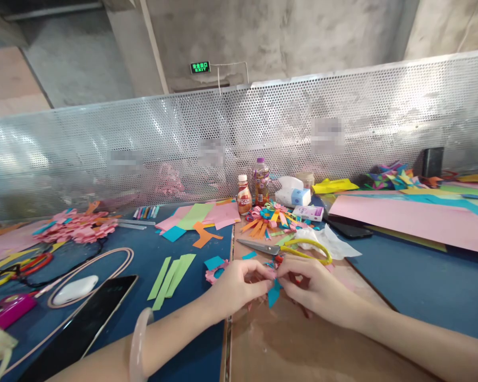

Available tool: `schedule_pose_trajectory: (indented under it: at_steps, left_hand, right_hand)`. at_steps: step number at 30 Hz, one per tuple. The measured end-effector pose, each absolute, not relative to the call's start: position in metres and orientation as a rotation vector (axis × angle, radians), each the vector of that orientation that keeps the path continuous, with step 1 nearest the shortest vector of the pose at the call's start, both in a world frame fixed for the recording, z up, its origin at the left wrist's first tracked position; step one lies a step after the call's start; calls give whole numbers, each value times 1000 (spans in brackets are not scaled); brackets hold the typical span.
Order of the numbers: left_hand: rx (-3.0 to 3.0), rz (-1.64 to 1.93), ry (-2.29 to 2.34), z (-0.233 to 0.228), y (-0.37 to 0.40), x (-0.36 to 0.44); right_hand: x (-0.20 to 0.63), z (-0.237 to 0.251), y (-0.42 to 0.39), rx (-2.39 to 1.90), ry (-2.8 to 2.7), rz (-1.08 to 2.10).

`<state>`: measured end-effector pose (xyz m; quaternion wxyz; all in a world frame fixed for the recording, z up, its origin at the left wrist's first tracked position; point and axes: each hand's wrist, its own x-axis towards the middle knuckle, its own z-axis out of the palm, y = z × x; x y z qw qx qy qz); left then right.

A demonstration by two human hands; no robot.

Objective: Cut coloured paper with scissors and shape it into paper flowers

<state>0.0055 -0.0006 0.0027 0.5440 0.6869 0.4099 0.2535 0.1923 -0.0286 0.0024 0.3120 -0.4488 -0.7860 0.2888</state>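
My left hand (239,289) and my right hand (316,284) meet over the brown board. Between their pinched fingertips is a small piece of blue paper (274,294), its lower end hanging free. Just behind the fingers lie yellow-handled scissors (276,248), blades pointing left. Partly hidden behind my left hand is a pink paper ring (214,274) with blue paper beside it. Some reddish paper shows under my fingers, too covered to make out. To the left, several green paper strips (170,282) lie on the blue tabletop.
A phone (83,323), a looped cable and a magenta box (11,309) are at the left. Two bottles (244,195), a tissue pack (292,196) and a pile of paper ribbons (269,217) stand behind the scissors. Pink sheets (414,220) lie right. A perforated metal partition (175,143) closes the back.
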Motion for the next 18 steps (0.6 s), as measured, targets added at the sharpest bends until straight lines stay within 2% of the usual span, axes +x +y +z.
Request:
schedule_pose_trajectory:
  at_steps: [10, 18]
  left_hand:
    - [1611, 603, 971, 2, 1, 5]
    - [1629, 620, 993, 4, 0, 7]
  right_hand:
    - [196, -6, -26, -1244, -1971, 1029]
    - [192, 0, -28, -1292, -1983, 930]
